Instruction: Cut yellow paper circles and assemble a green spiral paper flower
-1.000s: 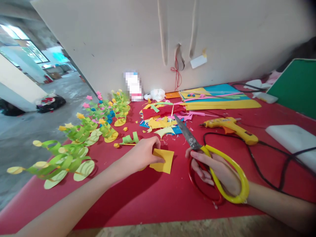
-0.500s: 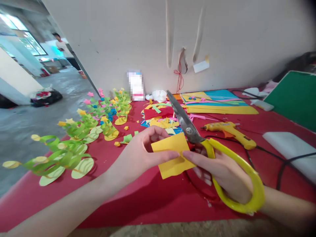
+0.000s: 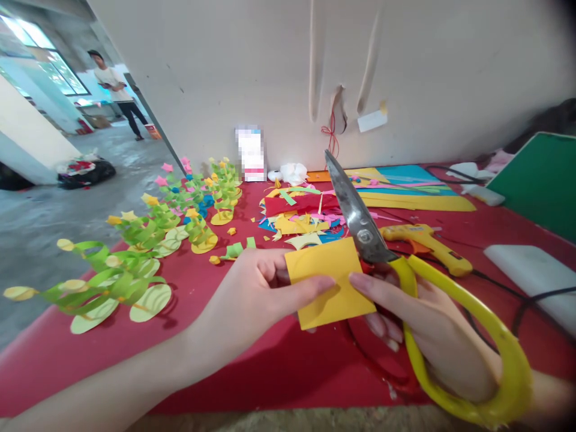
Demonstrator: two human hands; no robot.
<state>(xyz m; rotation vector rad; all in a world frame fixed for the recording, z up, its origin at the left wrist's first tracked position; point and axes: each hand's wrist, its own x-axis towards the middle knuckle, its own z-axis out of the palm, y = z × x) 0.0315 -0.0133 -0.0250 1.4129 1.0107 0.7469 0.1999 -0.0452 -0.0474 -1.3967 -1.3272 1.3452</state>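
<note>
My left hand (image 3: 256, 294) pinches a small yellow paper square (image 3: 330, 281) and holds it up over the red table (image 3: 252, 366). My right hand (image 3: 427, 324) grips large yellow-handled scissors (image 3: 405, 282), blades closed and pointing up and away, and its fingertips touch the paper's right edge. The paper hides part of my left fingers.
Green paper plants with yellow bases (image 3: 126, 270) line the table's left side. A pile of coloured paper scraps (image 3: 301, 216), stacked sheets (image 3: 405, 186), a yellow glue gun (image 3: 427, 243) with a black cord, a white block (image 3: 531, 270) and a green board (image 3: 540, 174) lie beyond. A person (image 3: 114, 90) stands far left.
My left hand lifted the yellow paper off the table and brought it closer. My right hand raised the scissors and came in to meet the paper's edge.
</note>
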